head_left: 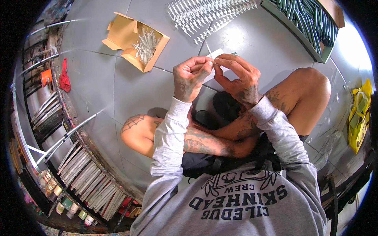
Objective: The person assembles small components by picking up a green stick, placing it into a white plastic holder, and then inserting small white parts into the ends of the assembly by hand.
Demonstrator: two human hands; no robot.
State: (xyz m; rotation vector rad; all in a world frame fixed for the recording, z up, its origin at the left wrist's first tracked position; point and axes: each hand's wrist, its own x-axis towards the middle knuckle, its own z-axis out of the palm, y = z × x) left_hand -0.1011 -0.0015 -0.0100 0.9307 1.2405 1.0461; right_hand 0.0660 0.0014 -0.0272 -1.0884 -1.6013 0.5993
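Note:
I sit cross-legged on a grey tiled floor with both hands raised in front of me, their fingertips meeting. My left hand (192, 78) is closed in a pinch, the thumb against the bent fingers. Opposite it, the thumb and forefinger of my right hand (241, 78) pinch at the same spot. Between them is a thin white piece (209, 48), whose narrow end sticks up past the fingertips; its rest is hidden. Under the hands lies a white sheet or card (208, 74), partly covered. A small dark green tip (234, 53) shows just beyond my right fingers.
An opened cardboard box (130, 55) with thin whitish sticks (146, 44) stands ahead left. Rows of small pale plastic parts (204, 19) lie beyond. Ahead right is a tray (289, 29) of dark green tubes. A rack of frames (90, 181) lines the left; a yellow bag (358, 118) lies right.

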